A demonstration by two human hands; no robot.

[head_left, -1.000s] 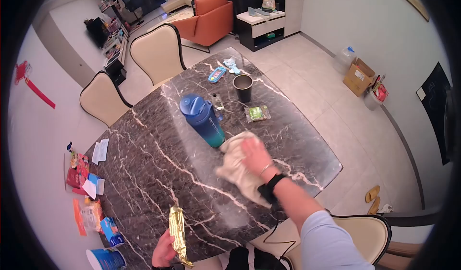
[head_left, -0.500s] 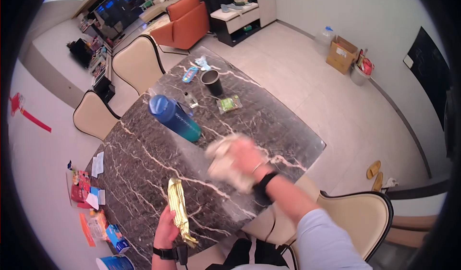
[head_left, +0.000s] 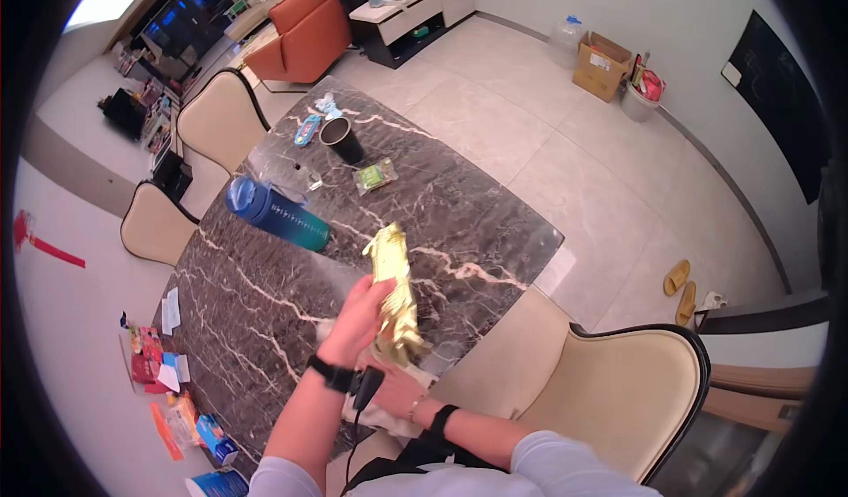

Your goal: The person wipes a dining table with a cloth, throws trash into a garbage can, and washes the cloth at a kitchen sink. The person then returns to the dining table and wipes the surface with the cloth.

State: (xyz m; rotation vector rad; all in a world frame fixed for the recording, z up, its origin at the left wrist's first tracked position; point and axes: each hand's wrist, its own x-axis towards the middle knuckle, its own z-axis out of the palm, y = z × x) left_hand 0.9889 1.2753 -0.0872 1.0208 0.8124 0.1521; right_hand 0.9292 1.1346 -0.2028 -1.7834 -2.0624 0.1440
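Observation:
My left hand (head_left: 358, 318) is closed round a crinkled gold foil packet (head_left: 395, 280), raised over the near part of the dark marble table (head_left: 256, 276). Lower down, at the near table edge, my right hand (head_left: 399, 393) presses on a pale beige cloth (head_left: 377, 420). My left forearm and the packet partly cover the cloth, and the right fingertips are hidden. Beyond the packet, a blue-green water bottle (head_left: 281, 217) stands on the table.
Farther back are a black cup (head_left: 343, 141), a green snack packet (head_left: 375, 175), a small clear bottle (head_left: 308, 176) and a blue gadget (head_left: 307, 130). Boxes and packets (head_left: 212, 435) line the left edge. A cream chair (head_left: 618, 386) stands close on the right.
My left hand has carried the gold packet rightward and up across the table. My right hand has drawn the cloth back to the near edge, under my left arm. The view has shifted slightly.

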